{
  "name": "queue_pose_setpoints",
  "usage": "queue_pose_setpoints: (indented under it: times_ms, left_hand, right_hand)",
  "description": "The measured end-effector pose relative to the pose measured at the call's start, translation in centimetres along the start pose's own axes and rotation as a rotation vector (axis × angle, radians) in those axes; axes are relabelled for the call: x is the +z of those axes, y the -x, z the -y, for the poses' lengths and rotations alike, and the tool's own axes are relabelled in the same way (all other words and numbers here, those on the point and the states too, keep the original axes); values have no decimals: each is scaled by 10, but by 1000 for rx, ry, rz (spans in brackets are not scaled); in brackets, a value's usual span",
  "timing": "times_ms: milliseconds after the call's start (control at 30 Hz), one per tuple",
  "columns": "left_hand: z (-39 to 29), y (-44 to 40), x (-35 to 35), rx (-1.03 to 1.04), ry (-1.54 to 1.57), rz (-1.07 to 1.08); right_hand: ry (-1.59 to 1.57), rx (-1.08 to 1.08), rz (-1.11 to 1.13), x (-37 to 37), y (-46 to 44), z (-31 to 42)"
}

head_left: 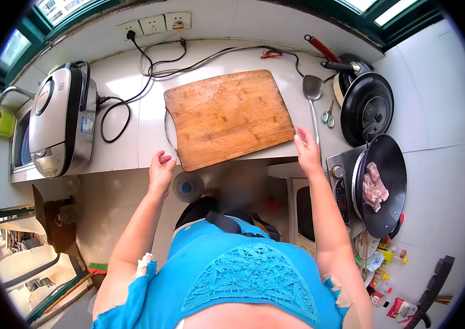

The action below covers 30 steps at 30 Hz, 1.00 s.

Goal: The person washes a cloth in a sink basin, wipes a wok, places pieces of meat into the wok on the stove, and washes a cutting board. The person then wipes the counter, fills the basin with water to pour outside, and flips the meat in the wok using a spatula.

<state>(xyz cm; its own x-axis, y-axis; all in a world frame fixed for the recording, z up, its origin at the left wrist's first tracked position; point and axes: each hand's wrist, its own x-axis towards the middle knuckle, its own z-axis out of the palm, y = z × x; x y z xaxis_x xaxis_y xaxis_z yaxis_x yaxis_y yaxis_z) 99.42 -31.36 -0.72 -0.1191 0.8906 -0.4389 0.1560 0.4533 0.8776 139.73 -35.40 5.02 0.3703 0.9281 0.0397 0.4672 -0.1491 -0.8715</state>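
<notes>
- Blue cloth of the person's top: nearest, behind the grip.
- Left hand: fingers loosely curled, clasping nothing, just beside the near left corner of the chopping board.
- Right hand: fingers slightly apart, holding nothing, by the near right corner; whether a fingertip touches the wood cannot be told.
- That board lies skewed, between and just beyond the hands, probably for reach from both sides; its metal handle lies beyond the left hand.
- Wok: right of the right hand, on a stove, its curved sides presumably keeping the pink meat in.
- Spatula and scissors: beyond the right hand, seemingly kept handy.
- Rice cooker: well left of the left hand, perhaps there for its cord.
- Counter: pale, smooth, under the board.
- Wall sockets and green-framed windows: farthest, past everything.
</notes>
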Motion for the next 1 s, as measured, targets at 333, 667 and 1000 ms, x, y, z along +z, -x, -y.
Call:
queue_pose_setpoints:
  times_ms: [333,667,1000]
  left_hand:
    - [-36,16,32,-171,-124,115]
    - [47,91,-21,-422,558,222]
    - [143,250,-277,-536,628,7]
  right_hand:
    - [499,522,-81,55,-122,-35]
    - [383,203,-172,42,-18,-4]
    - [44,-47,365,208,182,101]
